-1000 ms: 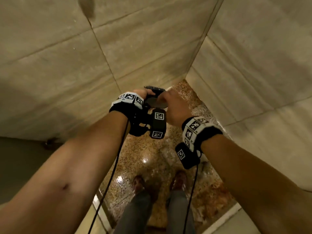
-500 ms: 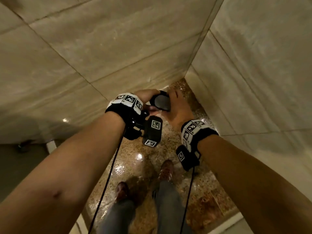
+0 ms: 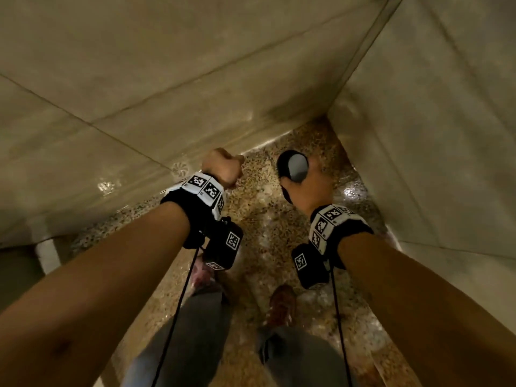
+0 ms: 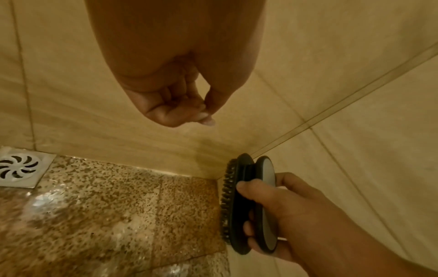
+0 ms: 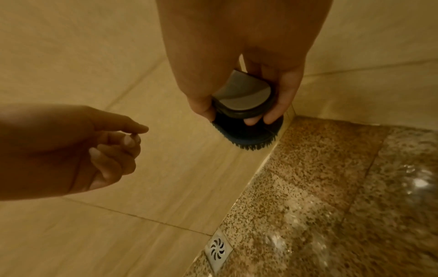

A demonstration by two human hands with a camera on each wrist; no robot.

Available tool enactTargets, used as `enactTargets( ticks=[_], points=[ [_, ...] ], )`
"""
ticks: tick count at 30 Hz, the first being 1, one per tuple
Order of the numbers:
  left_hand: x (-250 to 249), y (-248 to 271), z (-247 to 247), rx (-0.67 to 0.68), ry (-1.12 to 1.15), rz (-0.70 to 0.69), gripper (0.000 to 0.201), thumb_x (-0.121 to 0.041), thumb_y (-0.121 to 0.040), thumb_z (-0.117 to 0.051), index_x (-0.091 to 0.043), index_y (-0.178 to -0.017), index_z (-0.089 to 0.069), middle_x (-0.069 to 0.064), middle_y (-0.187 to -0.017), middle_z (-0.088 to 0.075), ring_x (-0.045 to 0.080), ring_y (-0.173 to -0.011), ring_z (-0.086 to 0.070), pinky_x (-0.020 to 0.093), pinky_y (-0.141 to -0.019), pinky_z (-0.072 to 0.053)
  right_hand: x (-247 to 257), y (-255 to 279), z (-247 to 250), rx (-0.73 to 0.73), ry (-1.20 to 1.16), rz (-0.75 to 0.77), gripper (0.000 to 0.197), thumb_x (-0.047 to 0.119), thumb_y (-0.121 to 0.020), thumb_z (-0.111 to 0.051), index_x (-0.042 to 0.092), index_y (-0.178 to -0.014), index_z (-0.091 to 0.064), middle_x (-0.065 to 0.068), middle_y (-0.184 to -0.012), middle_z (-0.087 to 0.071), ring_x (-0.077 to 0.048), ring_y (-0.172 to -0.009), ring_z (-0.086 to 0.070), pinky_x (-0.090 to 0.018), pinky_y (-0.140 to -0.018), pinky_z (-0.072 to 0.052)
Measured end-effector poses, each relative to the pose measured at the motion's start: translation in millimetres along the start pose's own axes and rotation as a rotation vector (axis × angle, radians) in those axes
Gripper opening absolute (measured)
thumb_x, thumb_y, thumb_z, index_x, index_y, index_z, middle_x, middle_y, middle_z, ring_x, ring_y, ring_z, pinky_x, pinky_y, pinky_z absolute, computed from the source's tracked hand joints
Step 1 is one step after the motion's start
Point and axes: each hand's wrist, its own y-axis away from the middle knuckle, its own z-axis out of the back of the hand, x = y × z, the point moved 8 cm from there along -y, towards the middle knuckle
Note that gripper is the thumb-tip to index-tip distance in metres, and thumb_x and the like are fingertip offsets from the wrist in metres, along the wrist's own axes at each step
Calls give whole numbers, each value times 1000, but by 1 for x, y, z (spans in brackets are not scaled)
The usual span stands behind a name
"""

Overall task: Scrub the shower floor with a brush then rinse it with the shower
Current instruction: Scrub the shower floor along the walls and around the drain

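Note:
My right hand [image 3: 311, 188] grips a black scrub brush [image 3: 295, 166] with a grey top, held in the air above the far corner of the wet, speckled brown shower floor [image 3: 265, 233]. The left wrist view shows the brush [image 4: 239, 204] on edge, its bristles facing left, with the right hand's fingers [image 4: 251, 189] curled round the handle. In the right wrist view the brush [image 5: 244, 105] points bristles down near the wall's foot. My left hand [image 3: 223, 166] hangs apart to the left, curled in a loose fist [image 4: 180, 108] with nothing plainly in it.
Beige tiled walls [image 3: 195, 79] close in on the left, far and right sides. A square metal drain [image 4: 19, 168] sits by the left wall. My two feet in brown shoes [image 3: 280, 305] stand on the wet floor below the hands.
Both hands were together on the brush; the left hand has let go and drawn left. The right hand carries the brush alone, lower and toward the far corner.

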Motion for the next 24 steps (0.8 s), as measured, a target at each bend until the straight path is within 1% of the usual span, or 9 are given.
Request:
enactTargets(
  ticks=[3,5,7,10,12,14,17,19,24],
  points=[
    [33,-52,-25,14,50,-9,21,-16,-91,-55,-6,-73,-55,15,-69,-65,25,-49,-51,35,-57,-49,-35,-39,-50,2,-7,-38,76,36,-87,-69,14,-149,-29,-13,-133,-56,-35,-116,-57,-43,-95,-50],
    [52,-77,-41,39,65,1,14,-14,-92,-54,-3,-83,-55,14,-69,-63,21,-42,-51,28,-48,-48,-54,-61,-77,-15,-1,-32,75,37,-86,-70,13,-147,-33,-14,-132,-57,-35,-115,-57,-45,-94,-51],
    [77,-115,-63,60,43,-29,10,-10,-91,-53,-5,-83,-52,16,-71,-65,16,-37,-50,26,-43,-44,-80,-93,-111,-29,27,-34,74,40,-87,-68,11,-146,-35,-15,-128,-58,-36,-112,-58,-45,-92,-51],
    [103,-163,-98,89,-51,-114,19,-10,-86,-54,-11,-67,-51,17,-74,-68,27,-57,-59,36,-61,-53,-115,-133,-147,16,105,-86,77,43,-90,-64,7,-148,-29,-15,-130,-57,-35,-111,-58,-40,-85,-50],
    [120,-188,-118,101,-108,-145,13,-17,-79,-57,-14,-67,-54,18,-80,-69,33,-72,-67,44,-73,-58,-139,-153,-167,46,149,-122,85,46,-89,-63,8,-152,-20,-16,-136,-52,-36,-113,-56,-39,-82,-48],
    [140,-219,-139,111,-126,-169,13,-17,-81,-55,-13,-69,-56,21,-81,-70,36,-76,-69,50,-71,-58,-167,-174,-190,57,205,-133,88,49,-87,-64,10,-152,-21,-16,-137,-52,-35,-113,-57,-36,-78,-47],
    [157,-242,-153,62,-172,-221,12,-16,-86,-51,-17,-74,-50,20,-86,-69,36,-80,-67,50,-71,-57,-195,-196,-211,83,254,-133,92,52,-86,-64,11,-154,-17,-17,-142,-47,-36,-118,-54,-39,-82,-48],
    [163,-253,-165,67,-224,-286,12,-15,-87,-51,-19,-75,-49,18,-88,-69,36,-84,-66,49,-74,-56,-203,-210,-217,73,279,-127,91,54,-87,-62,10,-154,-17,-17,-143,-46,-37,-118,-54,-38,-79,-47],
    [166,-259,-179,72,-329,-423,12,-11,-86,-52,-19,-77,-51,17,-93,-68,35,-87,-65,44,-78,-55,-185,-216,-252,109,354,1,85,48,-85,-65,9,-149,-25,-17,-135,-51,-37,-113,-56,-39,-79,-49]
  ],
)
